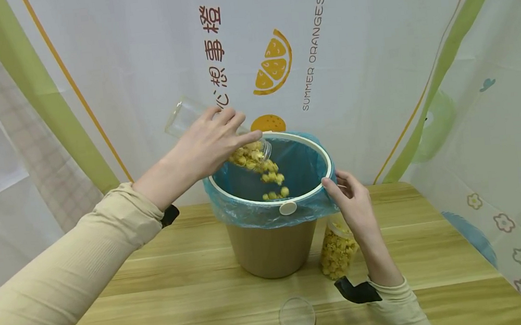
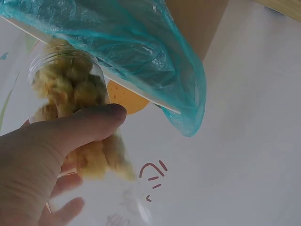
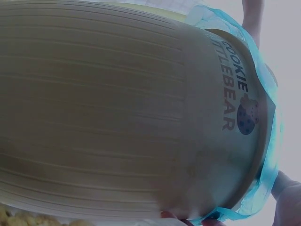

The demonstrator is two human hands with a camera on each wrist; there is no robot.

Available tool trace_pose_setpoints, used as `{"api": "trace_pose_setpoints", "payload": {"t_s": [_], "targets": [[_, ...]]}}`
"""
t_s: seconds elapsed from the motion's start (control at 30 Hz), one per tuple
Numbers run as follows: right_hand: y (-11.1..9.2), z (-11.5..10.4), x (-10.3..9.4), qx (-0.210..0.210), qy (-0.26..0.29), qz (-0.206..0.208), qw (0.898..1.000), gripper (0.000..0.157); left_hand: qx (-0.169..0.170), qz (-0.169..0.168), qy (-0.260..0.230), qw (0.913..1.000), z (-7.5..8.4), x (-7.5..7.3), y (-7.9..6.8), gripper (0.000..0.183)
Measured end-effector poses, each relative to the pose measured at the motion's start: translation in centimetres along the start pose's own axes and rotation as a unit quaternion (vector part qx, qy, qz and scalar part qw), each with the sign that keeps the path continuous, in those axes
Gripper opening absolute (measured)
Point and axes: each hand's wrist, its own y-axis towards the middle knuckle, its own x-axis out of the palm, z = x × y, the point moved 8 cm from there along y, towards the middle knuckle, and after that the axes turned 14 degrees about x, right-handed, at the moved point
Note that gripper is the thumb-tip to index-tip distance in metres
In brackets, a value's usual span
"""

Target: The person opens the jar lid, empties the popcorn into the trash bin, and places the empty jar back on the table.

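My left hand (image 1: 211, 141) grips a clear jar (image 1: 185, 118), tilted mouth-down over a brown trash bin (image 1: 273, 250). Popcorn (image 1: 271, 174) tumbles from the jar's mouth into the bin; in the left wrist view more popcorn (image 2: 61, 92) is packed near the mouth, with the thumb across the jar. A blue plastic bag (image 1: 246, 211) lines the bin and folds over under its white rim ring (image 1: 328, 164). My right hand (image 1: 356, 200) holds the bin's right edge, thumb on the ring and fingers outside. In the right wrist view the bin's ribbed wall (image 3: 94, 103) fills most of the picture.
A second jar (image 1: 337, 252) full of popcorn stands on the wooden table (image 1: 184, 295), right of the bin below my right hand. A clear round lid (image 1: 297, 317) lies in front. Behind the table hangs a white curtain (image 1: 137, 54) with orange prints.
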Motion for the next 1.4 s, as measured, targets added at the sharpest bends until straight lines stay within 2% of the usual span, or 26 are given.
{"api": "trace_pose_setpoints", "payload": {"t_s": [0.1,0.37,0.77,1.1,1.4], "targets": [[0.0,0.0,0.0,-0.003,0.001,0.001,1.0,0.057,0.002,0.0,0.01,1.0,0.0,-0.1,0.0,0.065],[0.0,0.1,0.0,-0.008,0.003,0.002,1.0,0.056,0.007,0.002,0.02,0.9998,0.1,-0.5,0.3,0.063],[-0.2,-0.5,-0.1,-0.008,-0.001,0.001,1.0,0.058,0.017,-0.03,0.052,0.998,0.0,-0.6,0.8,0.074],[-0.7,-0.2,-0.2,0.002,-0.001,-0.002,1.0,0.059,0.026,-0.033,0.059,0.9974,0.7,-0.9,1.2,0.076],[-1.0,0.0,-0.1,-0.007,-0.006,0.001,1.0,0.059,0.03,-0.065,0.076,0.9945,1.2,-1.0,1.1,0.079]]}}
